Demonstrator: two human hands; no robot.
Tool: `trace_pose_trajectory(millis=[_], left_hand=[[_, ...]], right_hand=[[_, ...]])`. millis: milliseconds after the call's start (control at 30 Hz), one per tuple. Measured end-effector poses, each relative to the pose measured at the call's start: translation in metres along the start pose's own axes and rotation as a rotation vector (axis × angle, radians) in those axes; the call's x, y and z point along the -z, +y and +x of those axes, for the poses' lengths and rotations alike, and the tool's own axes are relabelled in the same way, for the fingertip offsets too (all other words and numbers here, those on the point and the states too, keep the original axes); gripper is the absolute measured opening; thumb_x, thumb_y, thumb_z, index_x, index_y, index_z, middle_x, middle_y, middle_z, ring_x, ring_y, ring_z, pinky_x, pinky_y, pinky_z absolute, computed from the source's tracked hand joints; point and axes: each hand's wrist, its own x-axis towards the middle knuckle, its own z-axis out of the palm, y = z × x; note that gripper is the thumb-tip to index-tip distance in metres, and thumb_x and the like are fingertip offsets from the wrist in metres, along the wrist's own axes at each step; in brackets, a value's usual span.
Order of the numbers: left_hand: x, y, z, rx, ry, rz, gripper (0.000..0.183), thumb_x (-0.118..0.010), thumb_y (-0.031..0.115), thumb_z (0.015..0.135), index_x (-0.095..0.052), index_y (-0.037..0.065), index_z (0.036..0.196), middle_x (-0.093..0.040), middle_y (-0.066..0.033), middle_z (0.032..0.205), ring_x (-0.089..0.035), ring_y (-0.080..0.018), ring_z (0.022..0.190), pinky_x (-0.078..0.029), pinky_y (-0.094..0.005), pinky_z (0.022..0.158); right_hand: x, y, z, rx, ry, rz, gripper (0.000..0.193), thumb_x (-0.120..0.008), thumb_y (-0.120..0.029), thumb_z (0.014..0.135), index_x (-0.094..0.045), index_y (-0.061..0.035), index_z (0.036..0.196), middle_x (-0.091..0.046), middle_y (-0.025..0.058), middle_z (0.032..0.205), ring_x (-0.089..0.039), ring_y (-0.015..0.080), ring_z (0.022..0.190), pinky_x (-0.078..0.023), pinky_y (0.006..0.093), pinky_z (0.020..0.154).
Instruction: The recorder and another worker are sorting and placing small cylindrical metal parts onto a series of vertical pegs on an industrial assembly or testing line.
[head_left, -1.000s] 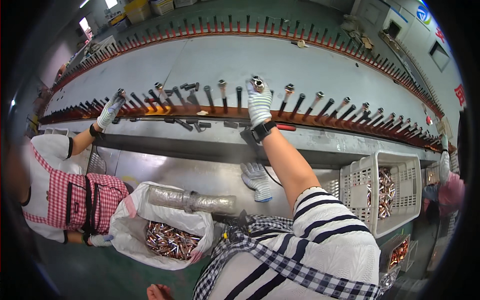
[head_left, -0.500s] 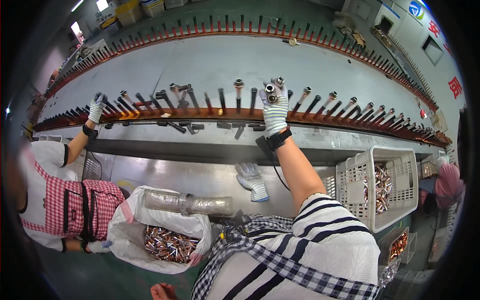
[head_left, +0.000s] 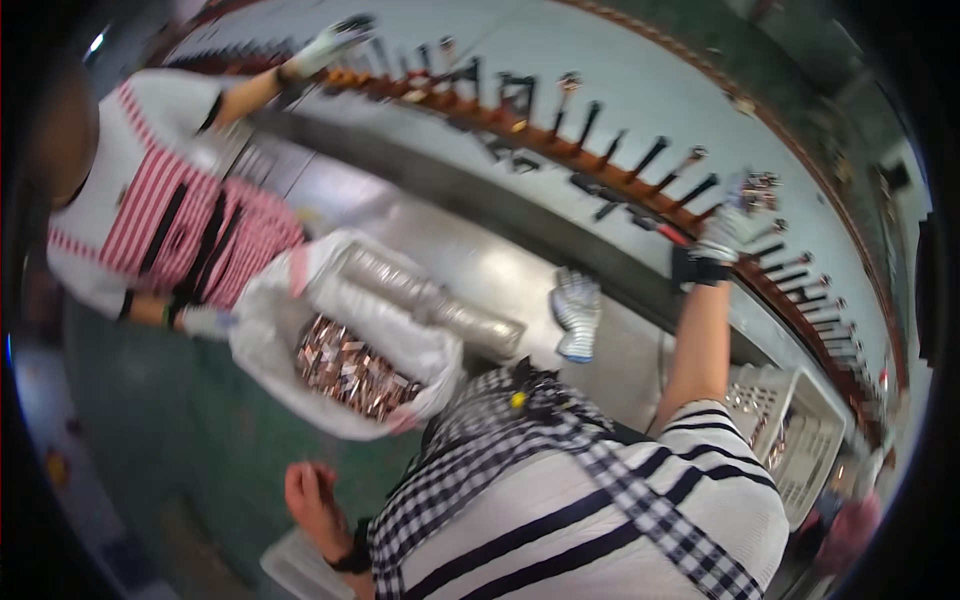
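Observation:
My right hand [head_left: 728, 225], in a striped knit glove, is closed round several shiny metal tubular fittings [head_left: 760, 190] above the rail of upright pins [head_left: 590, 160]. Motion blur smears the fittings' shape. Some pins carry metal fittings on top; others show dark ends. Bare, my left hand [head_left: 312, 495] hangs low at my side with curled fingers, and nothing shows in it. Right of the white sack [head_left: 255, 350], which holds many copper-coloured metal pieces [head_left: 350, 370], a loose striped glove [head_left: 577, 315] lies on the metal ledge.
At left a co-worker in a pink checked apron [head_left: 150, 215] reaches one gloved hand [head_left: 335, 45] to the rail; their other hand [head_left: 205, 322] is beside the sack. A wrapped roll [head_left: 430, 300] lies across the sack. A white crate [head_left: 815, 440] with metal pieces stands at right.
My view has turned and tilted, so the rail now slopes down to the right. My right hand with the fittings is further right along the rail. More of my left hand shows.

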Motion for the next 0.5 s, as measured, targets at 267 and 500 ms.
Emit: trace_pose_trajectory(millis=[267, 500], left_hand=[[0.003, -0.009, -0.025, 0.040, 0.094, -0.129, 0.011, -0.054, 0.015, 0.092, -0.053, 0.005, 0.088, -0.058, -0.0055, 0.082, -0.056, -0.0123, 0.070, -0.049, -0.0260, 0.066], [0.014, -0.008, -0.035, 0.044, 0.039, -0.132, 0.011, -0.053, 0.014, 0.092, -0.052, 0.003, 0.088, -0.057, -0.0056, 0.082, -0.055, -0.0120, 0.070, -0.048, -0.0250, 0.066]], right_hand=[[-0.146, -0.138, -0.176, -0.703, -0.479, 0.544, 0.024, -0.047, -0.020, 0.094, -0.058, -0.0045, 0.107, -0.062, 0.0035, 0.094, -0.060, 0.0157, 0.090, -0.052, 0.0312, 0.082], [-0.140, -0.158, -0.312, -0.295, -1.633, 0.102, 0.050, -0.069, -0.021, 0.074, -0.052, -0.0073, 0.119, -0.040, 0.0195, 0.133, -0.041, 0.0380, 0.121, -0.035, 0.0435, 0.102]])
